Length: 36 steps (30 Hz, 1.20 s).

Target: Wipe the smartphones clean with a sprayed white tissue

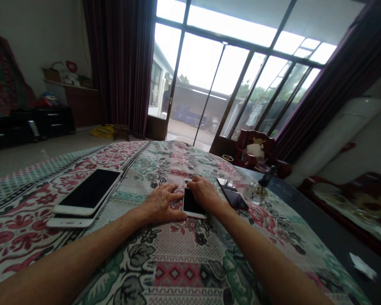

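left hand (161, 204): spread, touching 1 phone (193, 208) | right hand (207, 194): curled, grip unclear | 3 other phones (89, 190)

A person's left hand (163, 201) lay spread on the cloth-covered worktop (178, 273), its fingers and thumb at the left edge of a white-framed phone (192, 207) with a dark screen. The right hand (206, 192), fingers bent, rested over the far part and right side of that phone. To the left, an upper white phone (89, 190) lay partly across a lower white phone (70, 222). A dark phone (236, 199) lay just right of the right hand. Beyond stood glazed doors (206, 93), a dark curtain (120, 63) and a wooden chair (252, 140).
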### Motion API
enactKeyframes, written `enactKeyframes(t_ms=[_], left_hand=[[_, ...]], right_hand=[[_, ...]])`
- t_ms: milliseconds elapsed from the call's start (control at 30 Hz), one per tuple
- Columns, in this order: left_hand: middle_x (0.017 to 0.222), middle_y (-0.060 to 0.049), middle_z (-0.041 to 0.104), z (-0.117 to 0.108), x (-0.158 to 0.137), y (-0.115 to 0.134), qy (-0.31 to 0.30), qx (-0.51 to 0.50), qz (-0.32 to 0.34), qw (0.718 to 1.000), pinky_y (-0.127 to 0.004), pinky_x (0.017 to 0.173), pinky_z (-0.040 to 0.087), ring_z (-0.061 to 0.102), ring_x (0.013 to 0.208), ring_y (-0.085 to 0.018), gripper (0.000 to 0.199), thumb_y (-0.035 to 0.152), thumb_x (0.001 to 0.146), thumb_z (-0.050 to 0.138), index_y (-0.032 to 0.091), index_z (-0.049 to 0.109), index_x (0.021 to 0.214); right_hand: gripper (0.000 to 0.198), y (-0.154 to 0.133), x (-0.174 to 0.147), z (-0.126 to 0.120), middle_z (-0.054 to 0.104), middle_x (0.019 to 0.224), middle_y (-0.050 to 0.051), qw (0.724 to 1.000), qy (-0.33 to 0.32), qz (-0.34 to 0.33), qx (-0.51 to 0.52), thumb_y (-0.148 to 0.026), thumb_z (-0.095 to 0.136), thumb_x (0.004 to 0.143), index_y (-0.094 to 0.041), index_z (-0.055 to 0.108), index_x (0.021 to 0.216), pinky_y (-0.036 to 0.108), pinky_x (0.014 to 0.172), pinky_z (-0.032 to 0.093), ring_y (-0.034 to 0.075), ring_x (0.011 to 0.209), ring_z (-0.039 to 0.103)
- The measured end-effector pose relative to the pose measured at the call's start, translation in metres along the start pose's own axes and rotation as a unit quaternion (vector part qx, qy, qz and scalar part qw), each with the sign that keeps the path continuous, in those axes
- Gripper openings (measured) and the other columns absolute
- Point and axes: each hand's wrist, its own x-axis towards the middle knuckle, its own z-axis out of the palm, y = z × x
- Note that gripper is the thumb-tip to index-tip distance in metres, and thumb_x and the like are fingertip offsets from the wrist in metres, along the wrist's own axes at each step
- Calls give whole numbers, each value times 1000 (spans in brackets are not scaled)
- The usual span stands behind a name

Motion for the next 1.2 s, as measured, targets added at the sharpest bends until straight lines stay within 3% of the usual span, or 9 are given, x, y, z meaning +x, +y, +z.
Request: enactKeyframes(t_ms=[200,567,900,1200], left_hand=[[139,-9,49,2,0,0,5,7,-4,1000,-47,108,33,43,127,-33,66,65,68,64,29,62,123],[141,-8,47,1,0,-1,-8,4,-9,1000,-48,109,31,42,128,-33,67,66,69,63,28,61,124],[139,-10,49,2,0,0,5,4,-6,1000,-49,106,34,43,126,-34,65,65,69,63,28,62,123],[138,-11,50,5,0,-1,22,-1,2,1000,-51,104,35,44,125,-35,63,62,69,66,28,63,121]], right_hand=[[25,-3,-36,0,59,104,9,999,24,-35,19,-17,45,91,-23,67,102,28,70,37,20,92,53],[31,4,18,0,61,99,10,1000,-2,19,2,-25,39,96,-20,69,94,27,65,35,18,83,56],[25,-4,-39,-1,59,102,8,998,36,-27,48,-19,43,93,-21,68,97,26,71,37,17,85,52],[31,16,16,8,61,102,8,998,10,43,47,-21,38,95,-23,68,101,26,73,37,18,89,57]])
